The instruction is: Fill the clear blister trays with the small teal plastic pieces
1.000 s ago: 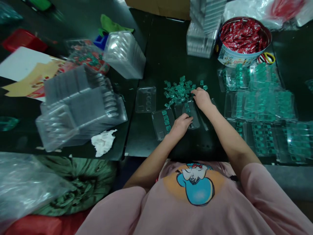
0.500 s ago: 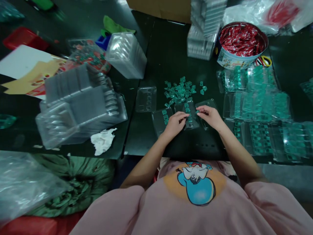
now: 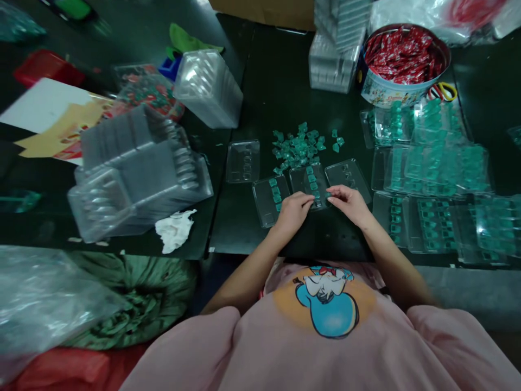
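A clear plastic tray (image 3: 300, 175) lies in front of me with a column of green gem-like pieces (image 3: 312, 178) in its slots. Over its lower left part, my left hand (image 3: 293, 213) has thumb and forefinger pressed together at the column; what is between them is hidden. My right hand (image 3: 350, 204) is closed in a pinch at the tray's right edge, a small green gem-like piece (image 3: 328, 194) at its fingertips. Left of these, another tray (image 3: 264, 209) holds several gems. A third tray (image 3: 353, 172), with unfilled slots, lies partly behind my right hand.
Loose green gems (image 3: 299, 147) lie in a pile beyond the trays. Filled trays (image 3: 439, 168) are stacked at right, below a round tin (image 3: 401, 96) of red packets and scissors (image 3: 446, 92). Stacks of clear trays (image 3: 130, 163) and crumpled tissue (image 3: 175, 231) are at left.
Both hands have shifted slightly toward the near end of the middle tray. More of the right-hand tray shows now. The whole view has tilted a little.
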A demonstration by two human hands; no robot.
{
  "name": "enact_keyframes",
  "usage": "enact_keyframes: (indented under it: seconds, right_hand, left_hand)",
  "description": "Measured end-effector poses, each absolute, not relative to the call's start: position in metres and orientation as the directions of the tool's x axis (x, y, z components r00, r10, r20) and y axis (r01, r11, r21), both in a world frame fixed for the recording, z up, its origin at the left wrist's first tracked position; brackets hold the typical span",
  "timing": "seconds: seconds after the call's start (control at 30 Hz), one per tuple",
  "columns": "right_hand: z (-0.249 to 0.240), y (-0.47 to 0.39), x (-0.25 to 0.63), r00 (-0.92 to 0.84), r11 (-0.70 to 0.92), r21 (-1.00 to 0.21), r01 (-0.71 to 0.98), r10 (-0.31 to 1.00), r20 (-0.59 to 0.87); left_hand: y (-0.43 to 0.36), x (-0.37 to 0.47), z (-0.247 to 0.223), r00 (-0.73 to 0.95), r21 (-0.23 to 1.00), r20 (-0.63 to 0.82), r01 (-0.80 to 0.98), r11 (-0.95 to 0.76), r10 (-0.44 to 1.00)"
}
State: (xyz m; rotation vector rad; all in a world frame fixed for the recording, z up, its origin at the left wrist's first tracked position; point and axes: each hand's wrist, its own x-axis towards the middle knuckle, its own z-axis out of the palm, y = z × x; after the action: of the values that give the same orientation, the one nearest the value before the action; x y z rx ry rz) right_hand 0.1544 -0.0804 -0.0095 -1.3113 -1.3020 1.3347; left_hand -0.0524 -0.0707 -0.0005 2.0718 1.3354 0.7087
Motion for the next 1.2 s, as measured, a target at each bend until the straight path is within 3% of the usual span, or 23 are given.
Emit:
enact_keyframes:
  seconds: [0.17,0.4,0.57,0.77,0.9,1.03,1.2]
  right_hand:
    - [-0.011,-0.083,0.156,-0.082,-0.077,-0.983,0.166,0.992,-0.092]
    - [-0.015,-0.088,0.153,-0.113,-0.019,-0.965,0.261,0.992,-0.05]
    - [-0.012,-0.09,0.149,-0.143,0.054,-0.924,0.378,0.99,-0.001]
    - [0.0,-0.094,0.143,-0.092,0.027,-0.953,0.303,0.996,-0.001]
    - [0.006,-0.096,0.14,-0.075,0.027,-0.956,0.291,0.997,0.005]
    - [0.005,-0.097,0.137,-0.08,0.037,-0.953,0.301,0.997,0.014]
    - [0.002,-0.1,0.133,-0.064,0.022,-0.941,0.338,0.998,0.0]
  left_hand:
    - [-0.06,-0.05,-0.007,0.563,0.567,0.11,0.641,-0.517,0.819]
    - [-0.059,-0.051,-0.008,0.553,0.549,0.105,0.661,-0.512,0.827]
    - [-0.066,-0.05,-0.001,0.431,0.641,0.133,0.65,-0.409,0.893]
    - [-0.075,-0.063,0.025,0.291,0.765,0.133,0.577,-0.285,0.947]
    - [-0.037,-0.12,0.08,0.036,0.689,0.327,0.675,-0.264,0.944]
    - [0.041,-0.21,0.157,-0.235,0.52,0.606,0.84,-0.155,0.76]
    - [0.145,-0.303,0.196,-0.477,0.573,0.455,0.803,0.163,0.752]
